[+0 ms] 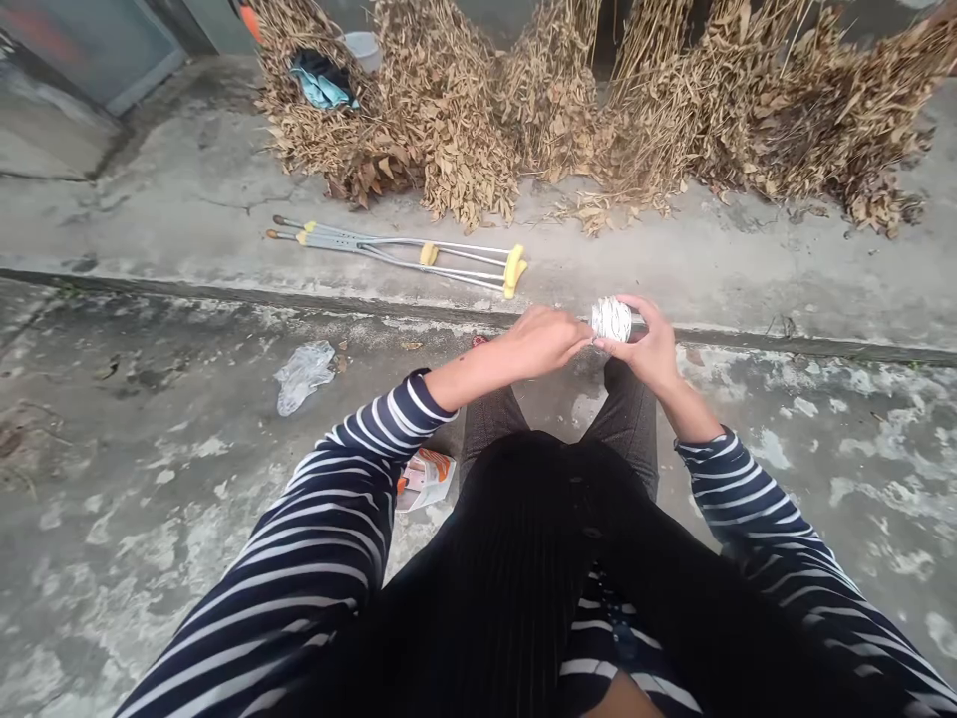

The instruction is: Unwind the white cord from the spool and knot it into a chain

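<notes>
In front of my knees, my right hand (652, 344) grips a roll of white cord (611, 319) from its right side, thumb below and fingers over the top. The cord is wound in many turns, with dark marks or lines across it, and a greyish core end shows by the palm. My left hand (549, 337) is closed right beside the roll's left side, fingertips at its lower edge. What sits between those fingertips is too small to tell.
A pair of metal crutches (396, 251) with yellow pads lies on the concrete ledge (186, 234). Dried plant bundles (464, 120) lean behind. A crumpled clear plastic bag (305, 377) and an orange-and-white package (426, 479) lie on the ground to my left.
</notes>
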The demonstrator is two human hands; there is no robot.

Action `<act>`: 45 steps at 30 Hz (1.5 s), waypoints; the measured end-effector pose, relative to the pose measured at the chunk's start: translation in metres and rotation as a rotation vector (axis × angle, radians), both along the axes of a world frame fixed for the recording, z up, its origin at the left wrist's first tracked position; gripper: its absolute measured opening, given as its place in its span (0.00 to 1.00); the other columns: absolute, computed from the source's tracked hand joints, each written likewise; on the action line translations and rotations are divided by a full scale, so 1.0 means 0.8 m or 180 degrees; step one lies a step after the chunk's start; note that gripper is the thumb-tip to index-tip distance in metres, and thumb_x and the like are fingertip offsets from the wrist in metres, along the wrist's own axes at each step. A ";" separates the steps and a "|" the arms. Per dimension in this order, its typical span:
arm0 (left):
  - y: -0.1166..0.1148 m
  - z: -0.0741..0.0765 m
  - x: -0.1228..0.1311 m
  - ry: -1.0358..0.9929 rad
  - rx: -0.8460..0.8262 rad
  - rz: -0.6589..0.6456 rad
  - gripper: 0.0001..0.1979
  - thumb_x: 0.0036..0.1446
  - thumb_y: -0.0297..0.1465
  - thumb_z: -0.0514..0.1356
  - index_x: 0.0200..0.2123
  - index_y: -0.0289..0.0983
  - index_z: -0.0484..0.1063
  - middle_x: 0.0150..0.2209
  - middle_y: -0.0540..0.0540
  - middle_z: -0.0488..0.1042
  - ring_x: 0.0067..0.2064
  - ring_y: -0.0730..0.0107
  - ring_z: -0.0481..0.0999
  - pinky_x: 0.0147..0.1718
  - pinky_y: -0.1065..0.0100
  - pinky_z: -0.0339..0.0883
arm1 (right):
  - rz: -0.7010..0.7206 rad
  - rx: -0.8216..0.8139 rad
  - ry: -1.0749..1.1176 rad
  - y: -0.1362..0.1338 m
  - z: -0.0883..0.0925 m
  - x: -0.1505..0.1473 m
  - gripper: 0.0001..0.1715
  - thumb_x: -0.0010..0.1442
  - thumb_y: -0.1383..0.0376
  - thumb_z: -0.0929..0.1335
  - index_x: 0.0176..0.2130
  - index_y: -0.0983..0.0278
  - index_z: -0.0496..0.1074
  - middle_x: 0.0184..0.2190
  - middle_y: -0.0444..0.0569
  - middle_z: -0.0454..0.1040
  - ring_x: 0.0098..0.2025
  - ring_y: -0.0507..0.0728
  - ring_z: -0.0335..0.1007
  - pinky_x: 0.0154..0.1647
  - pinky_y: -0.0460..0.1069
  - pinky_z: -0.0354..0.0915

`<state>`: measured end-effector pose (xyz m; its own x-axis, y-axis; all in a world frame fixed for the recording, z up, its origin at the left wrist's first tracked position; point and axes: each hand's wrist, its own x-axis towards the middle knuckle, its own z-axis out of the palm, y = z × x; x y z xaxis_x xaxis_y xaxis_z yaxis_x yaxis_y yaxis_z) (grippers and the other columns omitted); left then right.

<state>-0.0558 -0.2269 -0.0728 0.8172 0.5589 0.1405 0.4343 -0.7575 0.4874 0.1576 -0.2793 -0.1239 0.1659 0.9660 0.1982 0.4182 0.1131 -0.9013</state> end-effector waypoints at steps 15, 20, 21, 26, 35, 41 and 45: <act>0.059 -0.060 0.006 -0.0976 -0.0631 0.0078 0.15 0.69 0.36 0.56 0.35 0.37 0.80 0.39 0.46 0.82 0.46 0.65 0.78 0.66 0.54 0.55 | 0.0798 -0.0810 0.1650 -0.008 0.008 0.001 0.39 0.33 0.52 0.85 0.45 0.58 0.78 0.46 0.49 0.80 0.52 0.63 0.75 0.61 0.59 0.69; 0.062 -0.095 0.016 -0.1029 -0.1363 0.0465 0.16 0.67 0.36 0.58 0.30 0.34 0.76 0.31 0.48 0.78 0.38 0.66 0.76 0.48 0.64 0.66 | 0.0706 -0.0803 0.1762 -0.012 0.025 0.003 0.44 0.34 0.46 0.83 0.48 0.58 0.76 0.50 0.52 0.79 0.54 0.66 0.75 0.56 0.60 0.73; 0.061 -0.102 0.019 -0.1063 -0.1586 0.0566 0.15 0.66 0.35 0.58 0.28 0.33 0.75 0.29 0.48 0.77 0.36 0.67 0.75 0.44 0.66 0.66 | 0.0657 -0.0769 0.1755 -0.011 0.030 0.005 0.45 0.35 0.44 0.82 0.50 0.57 0.75 0.53 0.53 0.78 0.55 0.67 0.75 0.55 0.60 0.74; 0.045 -0.135 0.037 -0.1494 -0.2484 0.0474 0.14 0.65 0.36 0.60 0.32 0.32 0.75 0.34 0.44 0.80 0.39 0.68 0.78 0.49 0.67 0.67 | 0.0491 -0.0469 0.1811 -0.003 0.060 0.014 0.50 0.39 0.41 0.80 0.57 0.56 0.73 0.61 0.53 0.73 0.60 0.70 0.72 0.51 0.60 0.76; 0.045 -0.176 0.048 -0.1226 -0.2948 -0.0012 0.21 0.64 0.47 0.61 0.38 0.33 0.74 0.39 0.39 0.83 0.44 0.63 0.80 0.55 0.58 0.68 | 0.0659 -0.0255 0.1928 0.031 0.129 0.024 0.41 0.39 0.48 0.81 0.50 0.57 0.75 0.51 0.50 0.80 0.55 0.66 0.75 0.47 0.59 0.77; 0.042 -0.226 0.031 -0.0645 -0.2929 0.0443 0.12 0.66 0.36 0.58 0.36 0.33 0.75 0.41 0.40 0.83 0.46 0.64 0.80 0.56 0.62 0.68 | 0.0349 0.0480 0.2083 0.051 0.218 0.042 0.34 0.40 0.54 0.82 0.46 0.55 0.74 0.48 0.44 0.80 0.54 0.60 0.73 0.48 0.53 0.75; 0.026 -0.260 0.020 -0.0318 -0.2868 0.0740 0.12 0.63 0.35 0.59 0.30 0.34 0.75 0.37 0.41 0.82 0.44 0.61 0.80 0.56 0.58 0.70 | 0.0155 0.0973 0.2115 0.073 0.247 0.059 0.33 0.38 0.54 0.82 0.43 0.58 0.73 0.44 0.46 0.80 0.52 0.61 0.75 0.45 0.55 0.77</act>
